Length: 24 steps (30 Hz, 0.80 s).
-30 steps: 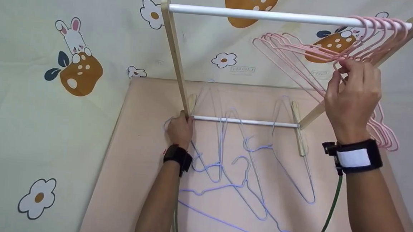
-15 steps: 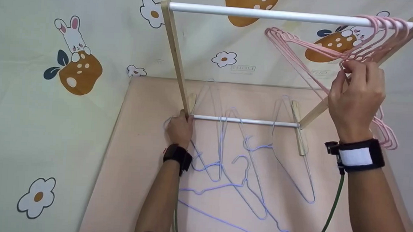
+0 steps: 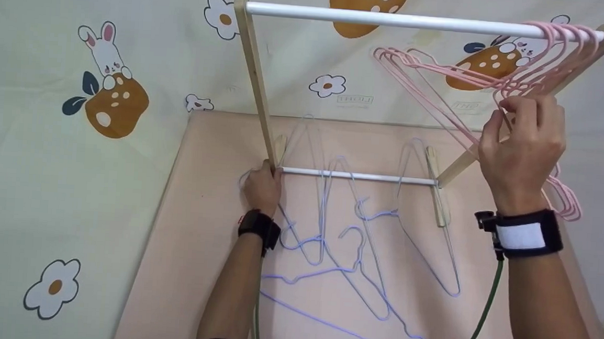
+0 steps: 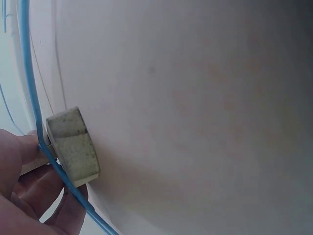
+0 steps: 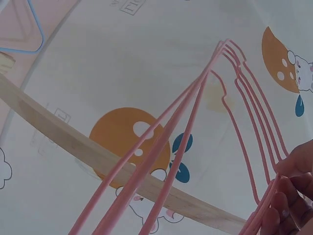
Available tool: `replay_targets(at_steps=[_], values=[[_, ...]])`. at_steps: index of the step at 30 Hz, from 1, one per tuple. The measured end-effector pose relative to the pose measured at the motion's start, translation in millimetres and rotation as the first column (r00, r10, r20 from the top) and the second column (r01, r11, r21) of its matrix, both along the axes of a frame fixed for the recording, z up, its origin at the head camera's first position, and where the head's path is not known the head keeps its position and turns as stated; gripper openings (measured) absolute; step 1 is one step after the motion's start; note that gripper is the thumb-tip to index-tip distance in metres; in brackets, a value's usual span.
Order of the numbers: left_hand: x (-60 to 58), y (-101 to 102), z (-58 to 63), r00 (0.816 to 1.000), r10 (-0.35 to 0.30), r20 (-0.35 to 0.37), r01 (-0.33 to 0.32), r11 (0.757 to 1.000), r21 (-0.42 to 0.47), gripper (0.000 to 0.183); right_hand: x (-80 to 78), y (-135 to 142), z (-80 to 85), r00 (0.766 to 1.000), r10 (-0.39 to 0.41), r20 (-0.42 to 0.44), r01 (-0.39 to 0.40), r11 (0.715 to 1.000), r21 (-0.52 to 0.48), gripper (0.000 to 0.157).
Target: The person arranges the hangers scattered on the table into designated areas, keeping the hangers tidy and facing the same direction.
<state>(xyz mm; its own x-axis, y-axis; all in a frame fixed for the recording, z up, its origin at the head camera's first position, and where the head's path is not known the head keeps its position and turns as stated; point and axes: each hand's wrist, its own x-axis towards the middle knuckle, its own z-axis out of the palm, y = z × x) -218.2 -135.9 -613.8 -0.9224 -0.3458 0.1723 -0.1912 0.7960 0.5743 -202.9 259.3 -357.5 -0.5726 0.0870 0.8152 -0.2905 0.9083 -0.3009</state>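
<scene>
Pink hangers (image 3: 444, 69) hang bunched by their hooks at the right end of the rack's upper white rod (image 3: 384, 19). My right hand (image 3: 526, 146) is just below their hooks, its curled fingers and thumb pinching at the necks; in the right wrist view the thumb (image 5: 298, 159) lies against the pink wires. My left hand (image 3: 263, 189) grips the foot of the rack's left wooden post (image 3: 257, 83). The left wrist view shows its fingers round the wooden foot (image 4: 74, 147), with a blue hanger wire (image 4: 32, 88) crossing in front.
Several blue-lilac hangers (image 3: 327, 269) lie loosely across the pink surface (image 3: 196, 268), some overlapping the lower white rod (image 3: 364, 177). A patterned sheet (image 3: 138, 191) covers the wall and sides. Green cables (image 3: 483, 311) run from both wrist straps.
The pink hooks have slid slightly right along the rod and bunched closer. Their far ends swung right, then partly back left. My right hand shifted slightly right; my left hand stayed put.
</scene>
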Motion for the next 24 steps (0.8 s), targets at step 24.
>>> replay_targets(at_steps=[24], values=[[3.2,3,9.9,0.999,0.009,0.033,-0.009,1.000,0.003,0.028,15.0,-21,-20.2,0.991,0.046,-0.125,-0.037,0.997,0.070,0.016]])
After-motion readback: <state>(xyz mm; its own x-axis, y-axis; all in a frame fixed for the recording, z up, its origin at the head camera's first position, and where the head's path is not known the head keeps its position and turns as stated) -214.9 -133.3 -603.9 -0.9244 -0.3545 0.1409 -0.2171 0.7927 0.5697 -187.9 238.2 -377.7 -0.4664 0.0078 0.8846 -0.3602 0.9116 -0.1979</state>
